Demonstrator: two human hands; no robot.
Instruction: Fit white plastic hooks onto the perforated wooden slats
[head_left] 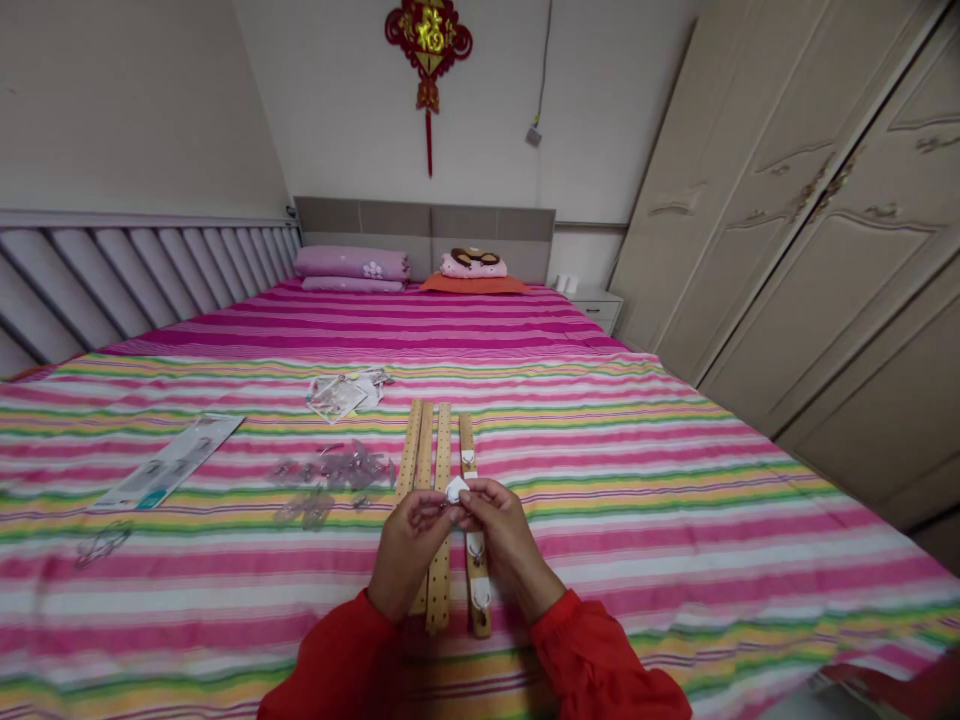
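Note:
My left hand (pixel 409 545) and my right hand (pixel 506 540) meet over the bed, both pinching a small white adhesive hook piece (pixel 457 489) between the fingertips. Beneath them lie three perforated wooden strips (pixel 431 450) side by side. A fourth wooden strip (pixel 472 560) to their right carries white hooks stuck along it. Both my sleeves are red.
The bed has a striped pink, green and yellow sheet (pixel 675 500). A pile of clear plastic hooks (pixel 334 475) lies left of the strips, torn clear packets (pixel 345 393) behind them, a flat package card (pixel 169 463) further left. A wardrobe (pixel 825 250) stands on the right.

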